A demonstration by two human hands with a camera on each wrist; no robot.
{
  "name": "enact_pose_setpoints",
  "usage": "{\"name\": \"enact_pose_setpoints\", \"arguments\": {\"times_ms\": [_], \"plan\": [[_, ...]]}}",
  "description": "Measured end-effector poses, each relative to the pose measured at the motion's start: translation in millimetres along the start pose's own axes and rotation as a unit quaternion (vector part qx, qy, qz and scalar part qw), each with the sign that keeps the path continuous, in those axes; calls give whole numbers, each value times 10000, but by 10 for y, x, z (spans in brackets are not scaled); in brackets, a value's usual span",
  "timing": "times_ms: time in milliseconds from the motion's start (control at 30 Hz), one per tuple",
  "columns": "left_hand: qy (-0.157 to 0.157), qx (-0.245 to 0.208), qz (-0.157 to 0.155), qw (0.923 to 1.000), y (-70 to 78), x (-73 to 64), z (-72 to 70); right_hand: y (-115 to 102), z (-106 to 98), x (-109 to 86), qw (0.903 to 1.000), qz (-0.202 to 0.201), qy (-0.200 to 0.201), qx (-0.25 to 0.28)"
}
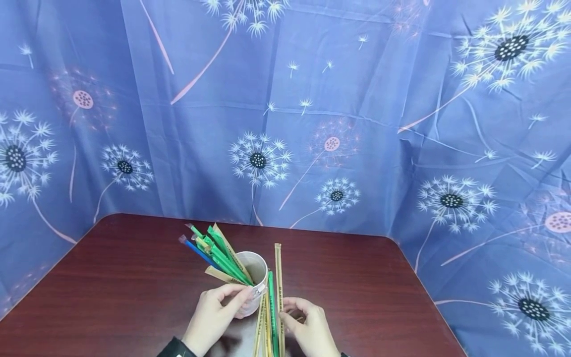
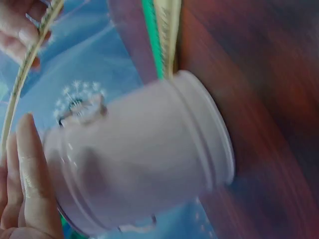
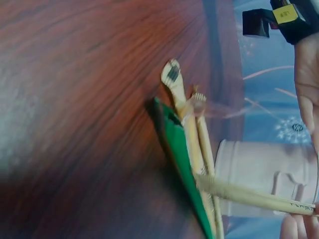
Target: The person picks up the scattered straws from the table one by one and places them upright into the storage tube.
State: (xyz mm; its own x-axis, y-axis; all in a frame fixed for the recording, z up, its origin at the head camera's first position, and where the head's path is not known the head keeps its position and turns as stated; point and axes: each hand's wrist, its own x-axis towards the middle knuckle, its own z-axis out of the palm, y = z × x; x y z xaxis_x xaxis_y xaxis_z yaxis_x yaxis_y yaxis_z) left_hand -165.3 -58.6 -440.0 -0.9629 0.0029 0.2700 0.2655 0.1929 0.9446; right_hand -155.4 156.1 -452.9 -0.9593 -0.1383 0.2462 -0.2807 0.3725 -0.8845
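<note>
A small white bucket (image 1: 252, 308) with side handles (image 2: 89, 112) stands on the table. My left hand (image 1: 216, 315) pinches its rim between thumb and forefinger; the fingers (image 2: 32, 184) show beside it in the left wrist view. Green wrapped sticks (image 1: 225, 263), a blue one (image 1: 198, 250) and tan ones (image 1: 234, 253) lean out of it to the left. Just right of the bucket, my right hand (image 1: 310, 325) pinches a long tan printed wrapped stick (image 1: 278, 277) held upright. A green wrapped stick (image 1: 272, 307) and a few tan and yellowish sticks (image 3: 204, 134) are beside the bucket.
The dark red-brown wooden table (image 1: 134, 277) has rounded far corners. A blue curtain (image 1: 200, 163) with dandelion prints hangs behind it and along both sides. A black strap with a yellow label (image 3: 286, 14) sits on my left wrist.
</note>
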Motion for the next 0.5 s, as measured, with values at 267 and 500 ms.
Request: {"name": "enact_pose_setpoints", "arguments": {"times_ms": [267,500], "plan": [[-602,-1083,-155,9922,55,-73,123,49,90,-8,9727,-2267,268,-407],[-594,-1079,131,9923,87,-91,130,49,104,3,9612,-2726,225,-352]]}}
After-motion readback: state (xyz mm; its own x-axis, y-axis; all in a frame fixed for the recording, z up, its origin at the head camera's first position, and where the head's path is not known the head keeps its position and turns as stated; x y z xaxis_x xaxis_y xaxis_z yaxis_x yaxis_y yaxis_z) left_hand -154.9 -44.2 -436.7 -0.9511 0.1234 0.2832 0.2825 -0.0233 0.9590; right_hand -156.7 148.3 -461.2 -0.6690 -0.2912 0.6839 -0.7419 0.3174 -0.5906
